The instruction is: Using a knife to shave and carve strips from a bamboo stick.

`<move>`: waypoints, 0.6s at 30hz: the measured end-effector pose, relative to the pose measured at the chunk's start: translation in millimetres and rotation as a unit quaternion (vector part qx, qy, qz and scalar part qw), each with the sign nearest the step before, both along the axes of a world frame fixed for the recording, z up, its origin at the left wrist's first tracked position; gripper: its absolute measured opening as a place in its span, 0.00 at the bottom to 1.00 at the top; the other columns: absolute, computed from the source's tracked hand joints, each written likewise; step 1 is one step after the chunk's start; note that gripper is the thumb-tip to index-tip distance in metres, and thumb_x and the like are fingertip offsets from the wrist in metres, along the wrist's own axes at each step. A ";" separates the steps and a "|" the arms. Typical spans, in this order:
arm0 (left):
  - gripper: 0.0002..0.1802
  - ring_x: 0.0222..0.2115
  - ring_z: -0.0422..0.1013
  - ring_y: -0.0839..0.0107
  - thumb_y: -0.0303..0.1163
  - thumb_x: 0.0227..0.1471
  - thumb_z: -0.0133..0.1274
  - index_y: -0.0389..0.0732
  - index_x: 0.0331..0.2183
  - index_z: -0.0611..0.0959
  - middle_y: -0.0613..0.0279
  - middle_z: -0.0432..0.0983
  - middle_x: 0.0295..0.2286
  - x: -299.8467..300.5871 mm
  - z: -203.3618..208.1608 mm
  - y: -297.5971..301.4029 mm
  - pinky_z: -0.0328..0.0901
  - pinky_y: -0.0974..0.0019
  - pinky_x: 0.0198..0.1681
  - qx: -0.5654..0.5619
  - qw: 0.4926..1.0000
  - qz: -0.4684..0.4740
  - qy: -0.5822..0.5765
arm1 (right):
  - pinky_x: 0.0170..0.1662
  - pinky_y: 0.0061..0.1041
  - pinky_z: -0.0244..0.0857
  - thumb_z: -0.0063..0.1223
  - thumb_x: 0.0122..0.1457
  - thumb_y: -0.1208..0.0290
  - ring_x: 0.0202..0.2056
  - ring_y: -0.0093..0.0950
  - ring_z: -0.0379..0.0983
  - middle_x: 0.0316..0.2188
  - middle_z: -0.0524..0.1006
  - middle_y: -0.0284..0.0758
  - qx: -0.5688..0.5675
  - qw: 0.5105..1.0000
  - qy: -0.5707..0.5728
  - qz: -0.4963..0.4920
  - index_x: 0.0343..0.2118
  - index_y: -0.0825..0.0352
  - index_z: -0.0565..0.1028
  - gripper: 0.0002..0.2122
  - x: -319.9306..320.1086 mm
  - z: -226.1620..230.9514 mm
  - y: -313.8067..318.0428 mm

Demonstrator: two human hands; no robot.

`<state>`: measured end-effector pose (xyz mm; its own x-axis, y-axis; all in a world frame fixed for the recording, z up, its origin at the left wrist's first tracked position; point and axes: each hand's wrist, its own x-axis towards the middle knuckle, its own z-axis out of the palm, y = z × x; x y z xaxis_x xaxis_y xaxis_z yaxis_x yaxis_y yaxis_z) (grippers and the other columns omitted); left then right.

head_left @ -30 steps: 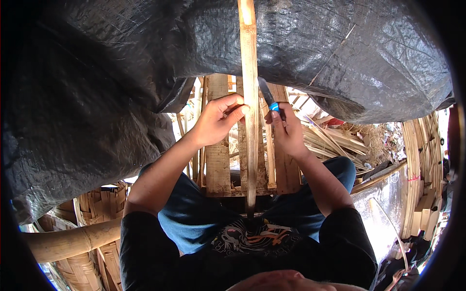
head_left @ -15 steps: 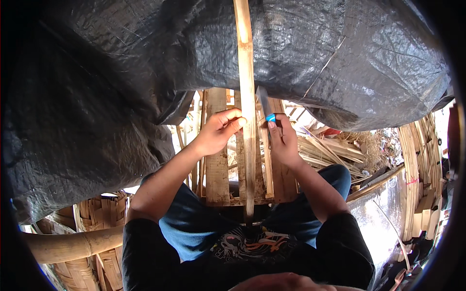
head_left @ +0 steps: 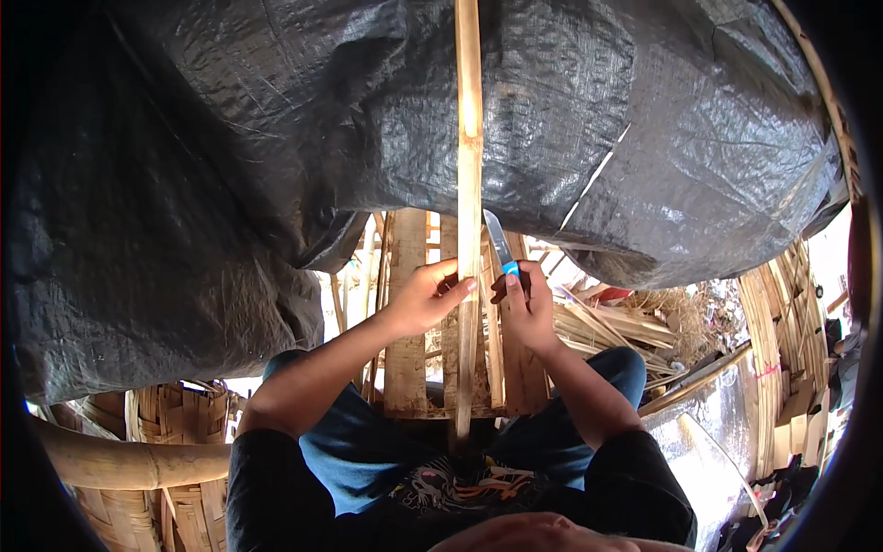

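– Where's the bamboo strip point(head_left: 469, 184)?
– Running lengthwise above the slatted worktop point(head_left: 406, 359); left grip point(head_left: 425, 301) pinches it, right grip point(head_left: 529, 315) clasps a knife point(head_left: 511, 268)
– How will it handle?
– Probably light, stiff, springy; best held mid-length, clear of the blade point(head_left: 498, 239)

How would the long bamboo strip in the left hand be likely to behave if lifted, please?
The bamboo strip is probably fairly stiff, running straight without obvious bend. It looks slender and is pinched by the left hand, so it is likely light. Its far end may swing, as it reaches well beyond that hand.
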<state>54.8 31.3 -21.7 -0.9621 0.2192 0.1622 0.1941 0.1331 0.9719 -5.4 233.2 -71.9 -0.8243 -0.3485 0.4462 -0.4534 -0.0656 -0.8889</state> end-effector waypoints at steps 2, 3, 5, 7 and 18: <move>0.15 0.31 0.66 0.85 0.33 0.61 0.51 0.34 0.46 0.77 0.71 0.73 0.30 2.5 1.2 -0.4 0.64 0.75 0.35 -0.010 1.000 0.004 0.009 | 0.34 0.23 0.70 0.41 0.68 0.70 0.28 0.24 0.74 0.30 0.75 0.39 -0.005 1.000 0.016 0.005 0.42 0.72 0.64 0.09 4.3 2.8 -1.1; 0.15 0.30 0.66 0.85 0.33 0.61 0.51 0.34 0.46 0.77 0.71 0.73 0.30 3.7 2.3 -1.0 0.64 0.76 0.35 -0.020 1.000 0.007 0.012 | 0.34 0.23 0.70 0.41 0.68 0.70 0.28 0.24 0.74 0.30 0.75 0.39 -0.006 1.000 0.020 0.007 0.42 0.72 0.64 0.09 5.1 3.3 -2.3; 0.13 0.30 0.66 0.85 0.33 0.61 0.51 0.34 0.44 0.78 0.71 0.73 0.30 1.7 -0.3 -1.7 0.64 0.75 0.34 -0.022 0.999 0.008 0.025 | 0.34 0.22 0.71 0.43 0.67 0.71 0.28 0.22 0.75 0.29 0.77 0.37 -0.029 0.999 0.012 -0.003 0.42 0.72 0.65 0.09 5.8 3.3 -3.9; 0.13 0.29 0.66 0.86 0.33 0.61 0.51 0.35 0.43 0.78 0.71 0.73 0.29 3.5 3.4 0.7 0.63 0.75 0.34 -0.020 1.000 0.018 0.017 | 0.34 0.23 0.71 0.43 0.67 0.71 0.28 0.22 0.75 0.30 0.77 0.38 -0.026 1.000 0.015 -0.004 0.42 0.72 0.65 0.09 6.2 3.3 -4.1; 0.07 0.16 0.68 0.86 0.29 0.58 0.53 0.35 0.35 0.81 0.68 0.77 0.22 6.8 -3.6 6.6 0.63 0.76 0.17 -0.098 0.984 0.098 0.109 | 0.25 0.21 0.68 0.47 0.65 0.71 0.21 0.20 0.74 0.25 0.78 0.35 0.061 0.998 -0.013 0.004 0.43 0.70 0.65 0.09 11.8 5.8 2.4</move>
<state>61.7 37.9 -25.2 -0.9360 0.0800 0.3428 0.3472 0.3694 0.8620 6.4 235.6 -66.1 -0.8317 -0.4052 0.3796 -0.4308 0.0397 -0.9016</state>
